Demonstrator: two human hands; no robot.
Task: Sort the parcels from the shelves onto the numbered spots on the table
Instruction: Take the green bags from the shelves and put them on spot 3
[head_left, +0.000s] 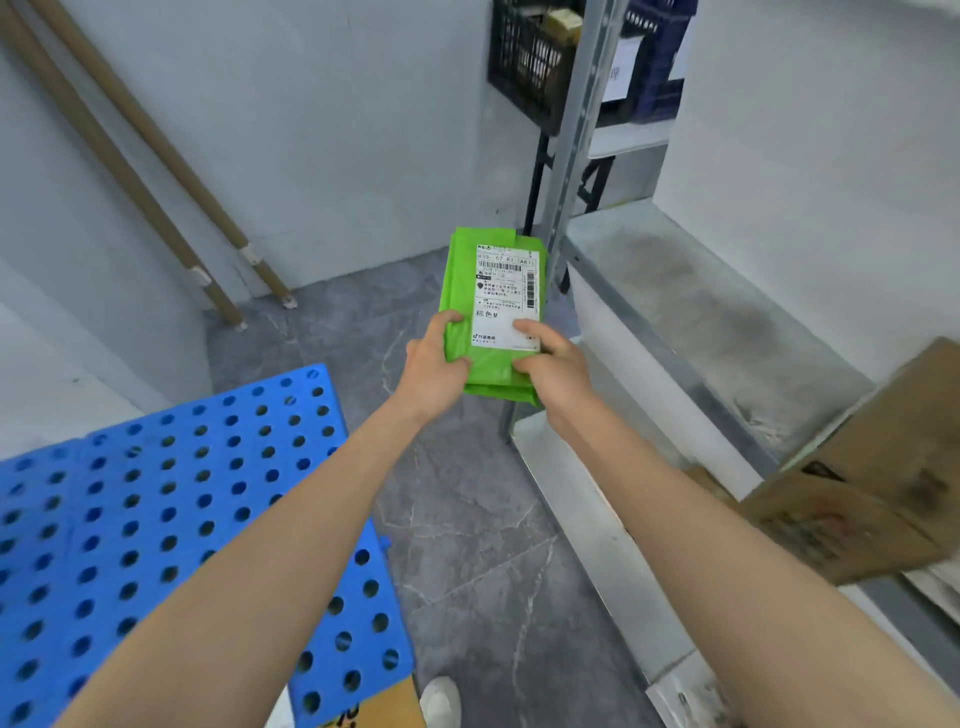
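Note:
A flat green plastic parcel (465, 280) with a white shipping label faces up in front of me, held over the grey floor. My left hand (431, 366) grips its near left corner, thumb on top. My right hand (553, 364) grips the near right corner, thumb pressing on the label's lower edge. The parcel sits just left of the metal shelf unit (574, 156). No numbered table spots are in view.
A blue perforated plastic panel (171, 509) lies at lower left, over a brown carton. A cardboard box (878, 467) rests on the white shelf at right. A black crate (530, 57) sits high on the rack. Two brown poles (135, 150) lean against the wall.

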